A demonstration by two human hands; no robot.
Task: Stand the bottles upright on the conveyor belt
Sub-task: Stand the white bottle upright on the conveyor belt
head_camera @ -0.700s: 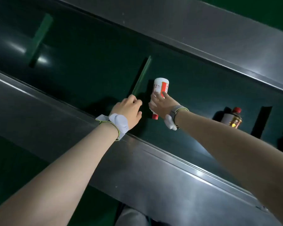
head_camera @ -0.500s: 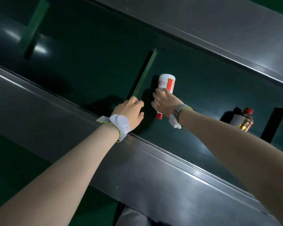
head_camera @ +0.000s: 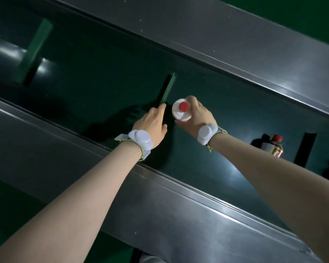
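Observation:
A white bottle with a red cap (head_camera: 181, 111) stands upright on the dark green conveyor belt (head_camera: 95, 88), seen from above. My right hand (head_camera: 197, 118) is wrapped around its shoulder from the right. My left hand (head_camera: 152, 122) hovers just left of the bottle, fingers apart and pointing at a green cleat (head_camera: 168, 90), holding nothing. A second bottle with a red cap and grey and gold label (head_camera: 273, 147) stands upright further right on the belt.
Grey metal side rails run along the belt, one near me (head_camera: 160, 205) and one far (head_camera: 235, 44). Another green cleat (head_camera: 36, 48) crosses the belt at the left, a dark one (head_camera: 305, 147) at the right.
The white bottle lay on its side under my right hand; now it stands upright with the cap up. My left hand opened and shifted slightly toward the cleat.

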